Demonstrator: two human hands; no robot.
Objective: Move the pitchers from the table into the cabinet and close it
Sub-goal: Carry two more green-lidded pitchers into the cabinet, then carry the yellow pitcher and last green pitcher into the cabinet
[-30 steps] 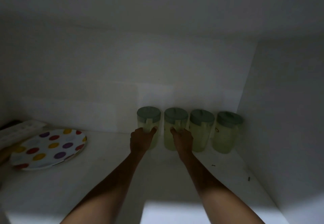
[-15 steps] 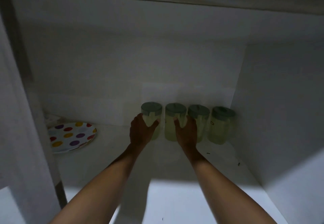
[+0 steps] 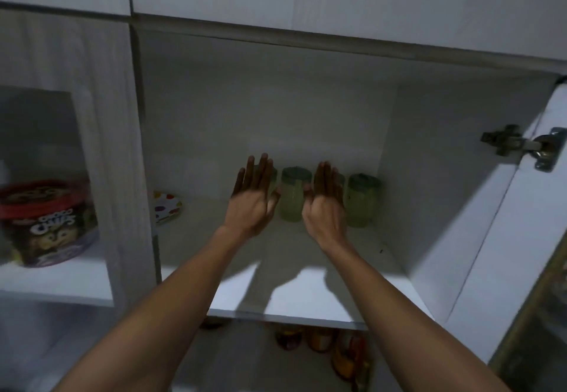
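With the pitchers (image 3: 293, 195) lined up along the back wall of the cabinet (image 3: 306, 269), I judge the placing done and the step in hand to be drawing my arms out and shutting the cabinet. To do that well I would bring both hands straight toward me, clear of the green lids so nothing tips, then reach for the open door (image 3: 503, 207) at my right, by its hinge (image 3: 521, 146), and swing it closed only once my forearms are past the shelf edge. My left hand (image 3: 254, 198) is flat and spread, fingers (image 3: 259, 174) wide apart, holding nothing; it hangs in front of the leftmost pitcher, and I cannot tell whether it touches it. My right hand (image 3: 325, 204) is likewise flat and empty, fingers extended close together, before the third pitcher. A dotted plate (image 3: 167, 207) lies well to the left.
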